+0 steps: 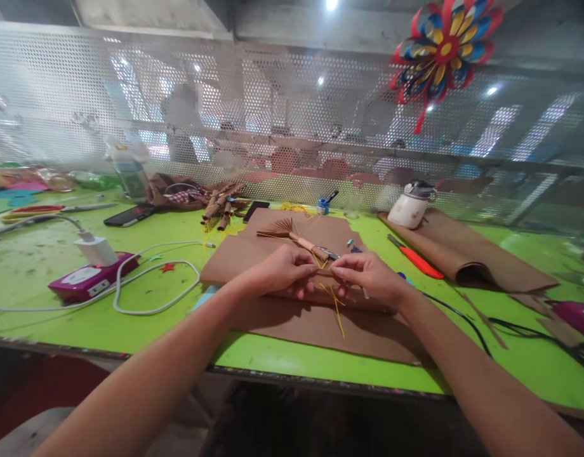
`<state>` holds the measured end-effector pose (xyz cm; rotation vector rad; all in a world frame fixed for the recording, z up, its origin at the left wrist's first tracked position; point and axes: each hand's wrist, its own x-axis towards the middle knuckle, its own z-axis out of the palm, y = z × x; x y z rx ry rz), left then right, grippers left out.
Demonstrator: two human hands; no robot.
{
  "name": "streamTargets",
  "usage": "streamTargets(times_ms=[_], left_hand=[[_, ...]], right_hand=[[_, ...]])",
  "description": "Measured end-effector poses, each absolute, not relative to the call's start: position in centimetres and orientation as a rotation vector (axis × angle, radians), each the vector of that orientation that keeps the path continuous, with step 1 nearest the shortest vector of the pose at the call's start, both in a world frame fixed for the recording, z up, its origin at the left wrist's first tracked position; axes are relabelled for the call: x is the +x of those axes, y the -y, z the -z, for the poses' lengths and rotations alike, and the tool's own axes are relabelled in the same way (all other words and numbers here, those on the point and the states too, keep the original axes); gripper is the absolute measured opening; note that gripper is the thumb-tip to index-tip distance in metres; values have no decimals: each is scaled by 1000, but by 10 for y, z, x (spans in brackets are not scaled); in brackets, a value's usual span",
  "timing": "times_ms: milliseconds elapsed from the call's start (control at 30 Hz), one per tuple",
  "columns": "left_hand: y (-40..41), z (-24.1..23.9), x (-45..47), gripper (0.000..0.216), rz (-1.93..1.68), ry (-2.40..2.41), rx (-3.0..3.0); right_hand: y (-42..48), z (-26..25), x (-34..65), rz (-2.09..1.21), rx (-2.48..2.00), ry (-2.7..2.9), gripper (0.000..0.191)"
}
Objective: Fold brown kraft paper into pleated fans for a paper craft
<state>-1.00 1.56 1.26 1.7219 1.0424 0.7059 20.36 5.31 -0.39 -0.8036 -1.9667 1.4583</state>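
My left hand (288, 270) and my right hand (365, 274) meet over brown paper (268, 327) at the middle of the table. Between their pinched fingertips runs a narrow brown paper strip (324, 273), one end in each hand. Yellow thread (338, 311) hangs below the strip onto the paper. Just beyond my fingers lies a rolled paper tube (304, 243), with a pleated brown paper fan (277, 227) at its left end. A small metal tool (328, 253), partly hidden, rests near the tube; its kind is unclear.
Left stand a purple power socket (77, 279) with a white cable (153, 311), a phone (130, 214) and scissors (58, 209). Paper rolls (223, 204) lie behind. At right are an orange-handled cutter (421, 261), a white bottle (410, 204) and folded brown paper (492, 254).
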Motion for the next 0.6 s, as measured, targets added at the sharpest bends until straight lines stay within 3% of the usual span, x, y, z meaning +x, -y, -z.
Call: streamTargets(times_ms=[267, 467, 600], left_hand=[[-15, -14, -11, 23, -692, -703, 1380], [-8, -8, 0, 24, -616, -565, 1320], [-11, -5, -1, 23, -615, -675, 1314]], right_hand=[[-47, -3, 206, -1456, -525, 1894, 31], [-31, -15, 202, -1458, -348, 1971, 13], [-30, -17, 204, -1417, -416, 1995, 12]])
